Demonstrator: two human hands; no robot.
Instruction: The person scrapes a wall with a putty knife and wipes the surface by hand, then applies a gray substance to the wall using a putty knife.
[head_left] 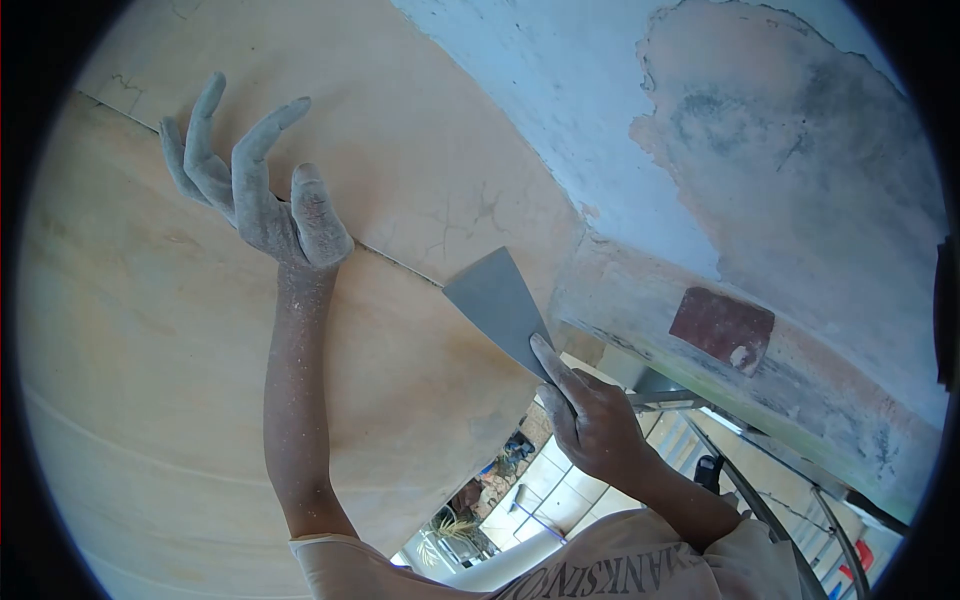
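My right hand (600, 425) grips a putty knife (498, 300) by its handle, index finger stretched along the wide grey blade. The blade's front edge lies close to a thin dark crack (400, 265) running across the beige plastered surface (400, 130). Raised at the left, my left hand (255, 190) is coated in pale dust. Its fingers are spread and curved with nothing in them, and it overlaps the same crack in this view.
A blue-white painted surface (530, 90) with a large peeled patch (780, 130) adjoins the plaster. A dark red rectangle (722, 325) sits lower on it. Far below are floor tiles (560, 500), metal rails (740, 480) and a red object (857, 560).
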